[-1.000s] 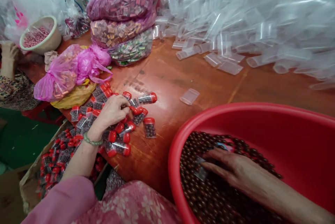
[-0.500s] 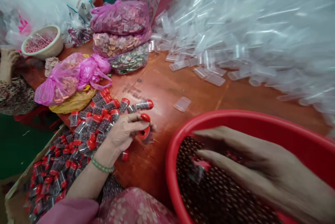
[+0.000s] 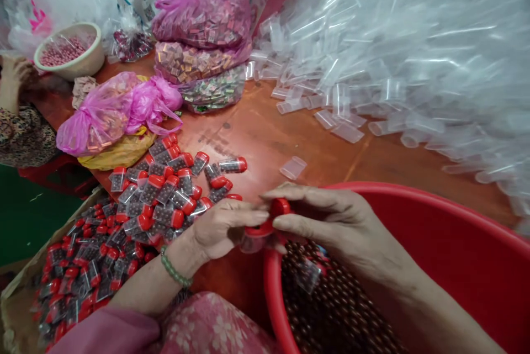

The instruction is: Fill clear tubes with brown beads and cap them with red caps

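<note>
My left hand (image 3: 217,230), with a green bead bracelet on the wrist, grips a small clear plastic container (image 3: 253,242) with a red top. Its red flip lid (image 3: 280,206) stands raised. My right hand (image 3: 343,224) meets it from the right, thumb and fingers closed about the lid; anything inside those fingers is hidden. Both hands are at the left rim of a red basin (image 3: 271,282), which holds many dark, shiny little balls (image 3: 339,299). Another clear container with a red part (image 3: 309,275) lies on the balls.
Filled red-capped containers (image 3: 159,194) cover the table's left side and a carton (image 3: 16,299) below. Clear plastic tubes (image 3: 339,100) are heaped behind. Pink bags (image 3: 202,20) and a white bowl (image 3: 97,56) stand at the back. Another person's hand (image 3: 16,75) shows far left.
My right hand has lifted out of the balls in the basin and moved left to the container's lid. My left hand has brought the container right, to the basin's rim.
</note>
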Tool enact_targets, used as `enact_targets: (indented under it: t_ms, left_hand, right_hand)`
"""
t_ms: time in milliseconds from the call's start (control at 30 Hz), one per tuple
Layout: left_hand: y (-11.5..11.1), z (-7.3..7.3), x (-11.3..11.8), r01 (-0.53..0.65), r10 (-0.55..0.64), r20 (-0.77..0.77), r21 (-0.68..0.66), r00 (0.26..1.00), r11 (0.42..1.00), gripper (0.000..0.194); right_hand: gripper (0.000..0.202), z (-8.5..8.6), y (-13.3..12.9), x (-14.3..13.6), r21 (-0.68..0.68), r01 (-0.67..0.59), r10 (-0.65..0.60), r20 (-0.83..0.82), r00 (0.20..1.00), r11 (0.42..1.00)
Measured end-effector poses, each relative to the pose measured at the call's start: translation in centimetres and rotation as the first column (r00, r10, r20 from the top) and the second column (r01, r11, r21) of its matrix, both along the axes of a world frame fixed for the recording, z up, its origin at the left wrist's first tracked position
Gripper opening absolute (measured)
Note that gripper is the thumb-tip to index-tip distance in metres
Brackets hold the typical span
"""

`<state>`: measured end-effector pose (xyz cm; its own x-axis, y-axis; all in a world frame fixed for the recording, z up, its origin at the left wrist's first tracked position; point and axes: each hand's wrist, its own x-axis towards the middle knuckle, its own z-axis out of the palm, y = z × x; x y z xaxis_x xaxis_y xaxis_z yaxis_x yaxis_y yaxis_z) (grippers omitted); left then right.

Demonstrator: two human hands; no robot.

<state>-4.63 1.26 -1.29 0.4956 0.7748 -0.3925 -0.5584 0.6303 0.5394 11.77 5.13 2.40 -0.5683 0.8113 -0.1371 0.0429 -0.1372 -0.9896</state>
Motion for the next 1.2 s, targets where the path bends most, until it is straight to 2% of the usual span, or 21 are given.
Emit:
enact_targets:
  t_ms: [33,100,167,233,300,367,433,533,600,700,800,867,1000,1100,1200]
  left_hand:
    - [-0.1,-0.2,-0.1,0.010,-0.011,0.070,0.020,0.998,1.000,0.045]
    - [-0.4,-0.5,-0.2,0.030,-0.041,0.120,0.093,0.992,0.995,0.055]
    - [-0.7,-0.6,-0.4,0.077,-0.081,0.018,0.177,0.997,0.981,0.052]
    - [-0.8,-0.7,-0.5,0.131,-0.104,-0.128,0.226,0.986,0.965,0.045]
    - [-0.8,-0.8,-0.5,0.156,-0.107,-0.206,0.238,0.973,0.959,0.042]
    - [-0.8,-1.0,-0.4,0.152,-0.104,-0.194,0.251,0.975,0.956,0.043]
    - [-0.8,-1.1,-0.2,0.122,-0.084,-0.159,0.247,0.984,0.961,0.043]
    - [-0.9,-1.0,0.3,0.081,-0.063,-0.097,0.186,0.993,0.979,0.041]
    - [-1.0,-0.7,0.8,0.063,-0.059,-0.030,0.126,0.998,0.990,0.043]
    - [-1.2,0.3,1.5,0.013,-0.016,0.040,0.064,0.999,0.998,0.045]
    - [-1.2,1.5,2.0,0.047,-0.050,0.040,0.060,0.998,0.997,0.047]
    - [-1.2,2.2,2.0,0.113,-0.115,0.019,0.066,0.993,0.991,0.049]
    - [-1.1,2.9,2.0,0.201,-0.199,-0.038,0.097,0.979,0.975,0.053]
    - [-0.9,2.4,2.2,0.195,-0.193,-0.029,0.105,0.981,0.975,0.054]
    - [-0.5,1.6,2.5,0.123,-0.126,0.036,0.079,0.991,0.989,0.059]
  right_hand:
    - [0.027,-0.2,0.1,0.0,-0.037,0.050,-0.050,-0.015,0.999,0.998]
    - [0.034,-0.5,0.3,0.1,-0.017,0.141,-0.141,-0.028,0.990,0.990]
    - [0.032,-0.8,0.4,0.0,0.077,0.174,-0.173,-0.013,0.985,0.982]
    - [0.027,-1.0,0.5,0.0,0.217,0.146,-0.159,0.042,0.986,0.965]
    - [0.020,-1.0,0.3,0.0,0.386,0.033,-0.096,0.145,0.985,0.922]
    - [0.019,-0.9,0.0,0.1,0.564,-0.105,-0.041,0.241,0.970,0.819]
    - [0.031,-0.8,-0.6,0.2,0.682,-0.213,-0.026,0.323,0.946,0.700]
    - [0.063,-0.8,-1.5,0.4,0.752,-0.328,-0.075,0.446,0.892,0.572]
    - [0.073,-1.0,-2.0,0.3,0.793,-0.386,-0.152,0.504,0.850,0.471]
    - [0.061,-1.1,-2.4,0.1,0.860,-0.407,-0.313,0.496,0.810,0.308]
    - [0.055,-0.6,-2.6,0.3,0.894,-0.390,-0.382,0.447,0.809,0.222]
    - [0.059,-0.2,-2.9,0.5,0.898,-0.387,-0.379,0.440,0.814,0.211]
    - [0.068,0.1,-3.4,1.1,0.887,-0.372,-0.382,0.455,0.804,0.272]
    - [0.070,-0.3,-3.5,1.2,0.888,-0.343,-0.366,0.443,0.819,0.307]
    - [0.069,-0.6,-3.2,1.2,0.866,-0.319,-0.326,0.450,0.831,0.385]
